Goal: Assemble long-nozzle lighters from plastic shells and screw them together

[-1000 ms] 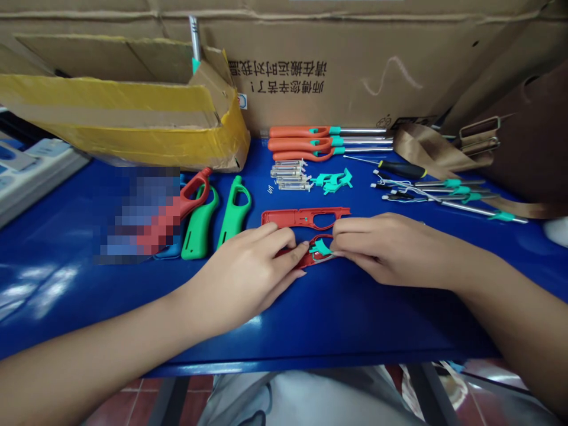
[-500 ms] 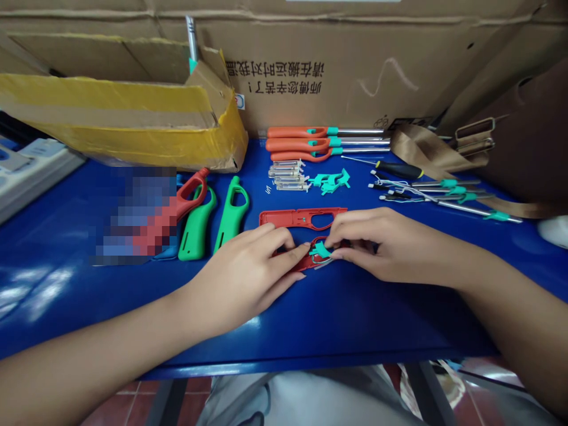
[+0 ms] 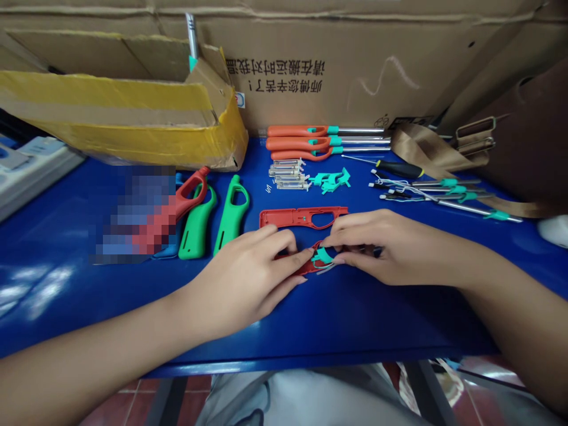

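Note:
My left hand (image 3: 251,275) grips a red lighter handle half (image 3: 305,270) low over the blue table, its fingers covering the handle's left part. At the other end, my right hand (image 3: 384,245) pinches a teal trigger (image 3: 323,256) lying at the handle's finger loop. Thin pale wires show beside the trigger; whether it is seated in the shell I cannot tell. Just behind my hands lies a second red handle half (image 3: 279,219), inner side up. Loose teal triggers (image 3: 331,180) and several clear tubes (image 3: 288,175) are farther back.
Orange lighters (image 3: 295,144) line the back, near a screwdriver (image 3: 399,169). Metal lighter tubes with wires (image 3: 465,207) lie right. Green handles (image 3: 231,216) and a red handle (image 3: 190,192) lie left. A yellow-taped carton (image 3: 155,130) stands behind them on the blue table (image 3: 355,331).
The teal trigger and my right fingertips have shifted slightly downward, and the trigger slightly right. My left hand keeps its grip on the red handle half almost unmoved.

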Action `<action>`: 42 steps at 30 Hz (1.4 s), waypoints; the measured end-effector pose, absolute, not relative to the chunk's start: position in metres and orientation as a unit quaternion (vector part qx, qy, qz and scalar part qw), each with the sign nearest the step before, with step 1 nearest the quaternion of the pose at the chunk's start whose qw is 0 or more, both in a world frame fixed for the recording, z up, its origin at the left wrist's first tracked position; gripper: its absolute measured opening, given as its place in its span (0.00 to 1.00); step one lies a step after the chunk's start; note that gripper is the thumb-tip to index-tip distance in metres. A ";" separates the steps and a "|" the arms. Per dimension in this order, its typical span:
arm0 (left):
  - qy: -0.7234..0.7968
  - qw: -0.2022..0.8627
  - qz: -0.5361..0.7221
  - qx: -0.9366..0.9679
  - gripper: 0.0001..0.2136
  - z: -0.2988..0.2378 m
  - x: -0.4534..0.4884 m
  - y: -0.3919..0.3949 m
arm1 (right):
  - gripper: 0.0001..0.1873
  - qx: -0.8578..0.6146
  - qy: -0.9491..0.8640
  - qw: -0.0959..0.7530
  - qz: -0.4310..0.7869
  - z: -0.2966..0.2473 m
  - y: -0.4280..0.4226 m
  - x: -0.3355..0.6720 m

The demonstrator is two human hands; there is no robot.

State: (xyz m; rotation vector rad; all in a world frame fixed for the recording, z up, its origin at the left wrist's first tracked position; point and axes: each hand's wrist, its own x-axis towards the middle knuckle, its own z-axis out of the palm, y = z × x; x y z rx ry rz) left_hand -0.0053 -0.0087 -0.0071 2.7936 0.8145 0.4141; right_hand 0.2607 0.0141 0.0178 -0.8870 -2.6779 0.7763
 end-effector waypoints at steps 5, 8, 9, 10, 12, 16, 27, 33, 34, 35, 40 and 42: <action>0.280 0.123 0.147 0.941 0.12 -0.006 -0.005 -0.008 | 0.09 -0.327 -0.900 0.102 0.269 0.017 0.012 0.258; 0.275 0.115 0.152 0.942 0.13 -0.007 -0.006 -0.008 | 0.09 -0.372 -0.873 0.123 0.292 0.015 0.012 0.255; 0.274 0.111 0.152 0.943 0.14 -0.008 -0.006 -0.008 | 0.09 -0.389 -0.861 0.132 0.301 0.015 0.013 0.255; 0.275 0.108 0.151 0.943 0.14 -0.008 -0.006 -0.008 | 0.09 -0.405 -0.849 0.139 0.310 0.013 0.013 0.254; 0.279 0.104 0.146 0.943 0.16 -0.009 -0.005 -0.008 | 0.09 -0.427 -0.830 0.146 0.327 0.011 0.014 0.254; 0.280 0.100 0.131 0.946 0.19 -0.009 -0.004 -0.008 | 0.08 -0.445 -0.812 0.152 0.346 0.007 0.015 0.252; 0.274 0.028 0.073 0.959 0.19 -0.004 -0.003 -0.008 | 0.02 -0.362 -0.873 0.106 0.310 0.018 0.011 0.256; 0.267 0.031 0.094 0.959 0.17 -0.005 -0.007 -0.006 | 0.03 -0.321 -0.907 0.094 0.257 0.009 0.011 0.256; 0.267 0.033 0.095 0.958 0.17 -0.005 -0.007 -0.006 | 0.03 -0.316 -0.909 0.099 0.254 0.007 0.011 0.256; 0.266 0.034 0.095 0.959 0.17 -0.006 -0.008 -0.006 | 0.05 -0.311 -0.911 0.103 0.251 0.006 0.011 0.255; 0.259 0.031 0.102 0.960 0.15 -0.006 -0.008 -0.005 | 0.08 -0.282 -0.934 0.086 0.201 0.006 0.008 0.252; 0.253 0.032 0.105 0.961 0.16 -0.007 -0.008 -0.005 | 0.04 -0.292 -0.930 0.086 0.207 0.008 0.006 0.251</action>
